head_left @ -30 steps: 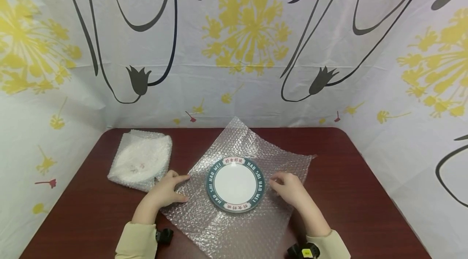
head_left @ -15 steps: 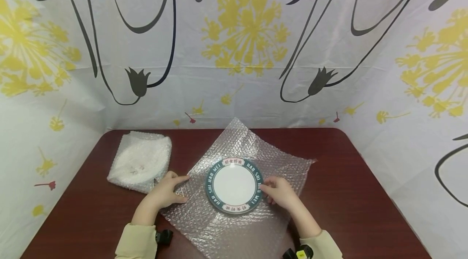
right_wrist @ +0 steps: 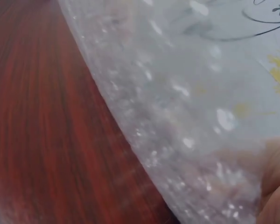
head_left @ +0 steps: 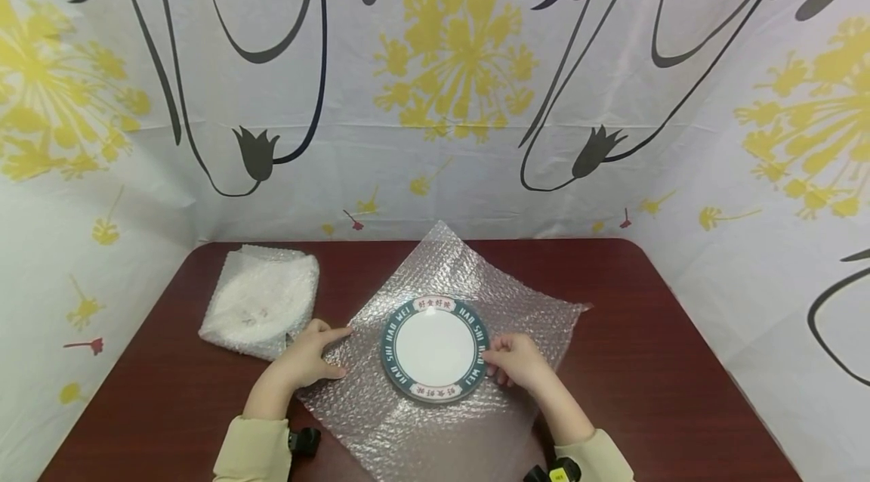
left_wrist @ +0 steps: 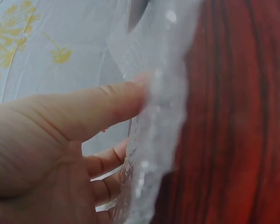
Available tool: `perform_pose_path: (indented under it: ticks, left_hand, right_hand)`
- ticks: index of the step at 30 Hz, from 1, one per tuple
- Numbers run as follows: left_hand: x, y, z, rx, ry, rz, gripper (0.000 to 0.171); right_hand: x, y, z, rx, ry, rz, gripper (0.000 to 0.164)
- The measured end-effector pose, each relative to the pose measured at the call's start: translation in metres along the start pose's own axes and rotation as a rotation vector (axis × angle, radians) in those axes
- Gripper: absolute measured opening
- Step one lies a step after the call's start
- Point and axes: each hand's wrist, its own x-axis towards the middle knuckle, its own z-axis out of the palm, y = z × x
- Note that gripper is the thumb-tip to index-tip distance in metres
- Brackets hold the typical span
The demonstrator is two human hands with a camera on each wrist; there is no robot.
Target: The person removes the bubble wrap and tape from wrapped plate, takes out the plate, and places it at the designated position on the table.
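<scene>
A round plate (head_left: 436, 350) with a white centre and a dark green lettered rim lies on a sheet of bubble wrap (head_left: 421, 429), set cornerwise to me. My right hand (head_left: 523, 363) pinches the plate's right rim, thumb on top and fingers curled at the edge. On the left, my left hand (head_left: 309, 357) rests on the wrap's edge, thumb and forefinger spread apart, short of the plate. The left wrist view shows that thumb (left_wrist: 107, 105) against the wrap. Only part of the right hand (right_wrist: 275, 182) shows in the right wrist view, partly behind the film.
A bubble-wrapped flat package (head_left: 261, 301) lies at the back left, just beyond my left hand. Under everything is a dark red wooden table (head_left: 652, 361). A white patterned cloth (head_left: 469, 187) hangs along its back and sides.
My right hand has moved left from beside the plate and taken hold of its rim. The plate has shifted slightly towards me. My left hand has stayed in place.
</scene>
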Motion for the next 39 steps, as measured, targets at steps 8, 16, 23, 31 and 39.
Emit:
perform_pose_path:
  ticks: [8, 16, 23, 31, 39]
  left_hand:
    - [0.000, -0.002, 0.000, -0.028, -0.012, -0.012, 0.069]
    - [0.001, -0.004, 0.001, -0.028, -0.015, -0.013, 0.069]
    - [0.001, -0.004, 0.000, -0.037, -0.022, -0.003, 0.069]
    - [0.001, -0.004, 0.000, -0.036, -0.028, 0.003, 0.068]
    - [0.001, -0.005, 0.000, -0.040, -0.034, 0.008, 0.068]
  right_hand:
    - [-0.005, -0.005, -0.002, 0.001, -0.078, 0.000, 0.019]
    - [-0.003, -0.002, -0.001, 0.140, -0.149, 0.014, 0.014]
    - [-0.002, -0.004, -0.003, 0.169, -0.140, -0.017, 0.013]
    - [-0.006, -0.019, -0.013, 0.231, -0.106, 0.019, 0.012]
    - [0.004, -0.008, -0.024, 0.314, 0.029, 0.081, 0.008]
